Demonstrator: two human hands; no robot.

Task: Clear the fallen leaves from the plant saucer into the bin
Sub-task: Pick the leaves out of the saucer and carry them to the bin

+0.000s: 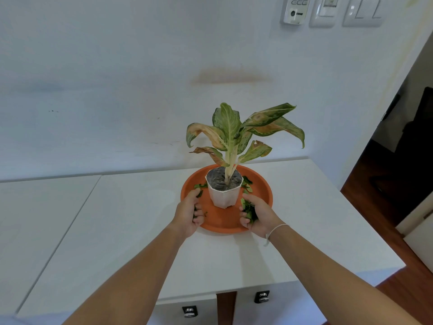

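Note:
An orange round saucer [262,195] sits on a white table, with a white pot [223,195] holding a leafy plant [236,132] in its middle. Small green fallen leaves [248,184] lie in the saucer to the right of the pot, and a few more leaves [199,186] lie to its left. My right hand [257,215] is curled around a bunch of green leaves at the saucer's front right. My left hand [188,213] rests on the saucer's front left rim, fingers curled over a few leaves. No bin is in view.
The white table [131,219] stands against a white wall; its right edge drops to a wooden floor [375,207]. Drawer handles [262,296] show below the front edge. Wall switches [363,10] hang at the top right. A dark doorway opens at the right.

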